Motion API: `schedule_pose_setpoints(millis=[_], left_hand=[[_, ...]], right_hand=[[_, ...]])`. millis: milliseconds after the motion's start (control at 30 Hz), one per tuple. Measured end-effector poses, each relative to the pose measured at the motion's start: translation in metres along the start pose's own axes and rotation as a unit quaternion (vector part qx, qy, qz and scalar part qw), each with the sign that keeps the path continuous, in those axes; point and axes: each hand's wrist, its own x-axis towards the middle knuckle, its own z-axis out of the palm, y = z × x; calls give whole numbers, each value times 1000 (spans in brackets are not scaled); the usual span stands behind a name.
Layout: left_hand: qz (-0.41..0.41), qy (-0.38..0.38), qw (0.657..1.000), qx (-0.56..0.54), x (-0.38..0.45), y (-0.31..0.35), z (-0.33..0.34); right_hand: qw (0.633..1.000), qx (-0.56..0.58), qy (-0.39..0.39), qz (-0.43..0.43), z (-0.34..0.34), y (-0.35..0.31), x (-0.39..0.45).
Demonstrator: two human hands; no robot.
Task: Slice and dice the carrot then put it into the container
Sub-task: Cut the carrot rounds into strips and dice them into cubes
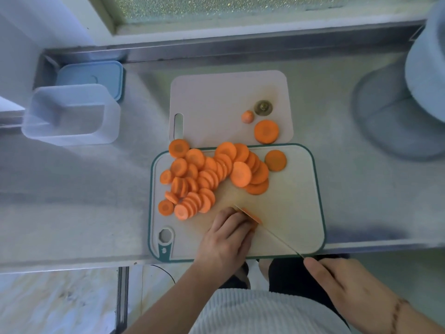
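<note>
Low in the frame, the left hand (226, 239) is pinning stiff, slick carrot rounds (250, 216) under curled fingers while the right hand (346, 285) is gripping the knife (277, 237), slices (212, 177) piling on the board (301, 208), container (72, 114) waiting upper left.

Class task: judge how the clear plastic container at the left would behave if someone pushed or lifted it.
The container looks thin-walled and empty, so probably light. On the smooth steel counter it would likely slide rather than tip, given its wide, low shape.
</note>
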Motion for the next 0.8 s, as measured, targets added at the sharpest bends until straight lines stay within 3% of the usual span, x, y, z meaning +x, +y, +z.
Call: schedule_pose_setpoints(millis=[500, 800], left_hand=[[1, -1, 1000, -6, 2, -2, -1], [-7, -18, 1000, -23, 5, 3, -4]], right_hand=[[996, -58, -25, 64, 24, -2, 9], [1000, -18, -2, 0, 17, -18, 32]])
